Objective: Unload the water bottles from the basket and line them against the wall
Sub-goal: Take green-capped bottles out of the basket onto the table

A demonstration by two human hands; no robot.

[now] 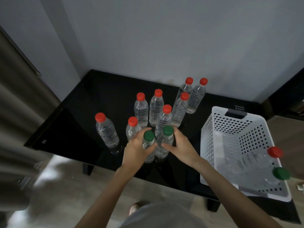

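Note:
My left hand [134, 148] grips a green-capped water bottle [148, 137] and my right hand [179, 144] grips a second green-capped bottle [167, 131]. Both bottles stand upright and side by side near the front of the black table [74, 122]. Behind them stand several red-capped bottles [141, 107] in a loose cluster; two [198, 96] are nearest the wall [164, 38]. A white perforated basket [213, 137] sits at the table's right. Inside it lean a red-capped bottle [274, 152] and a green-capped bottle [280, 173].
A lone red-capped bottle [106, 129] stands left of the cluster. A grey curtain [21, 104] hangs at the left. The pale floor [69, 186] shows below the table's front edge, with a foot [135, 208] near it.

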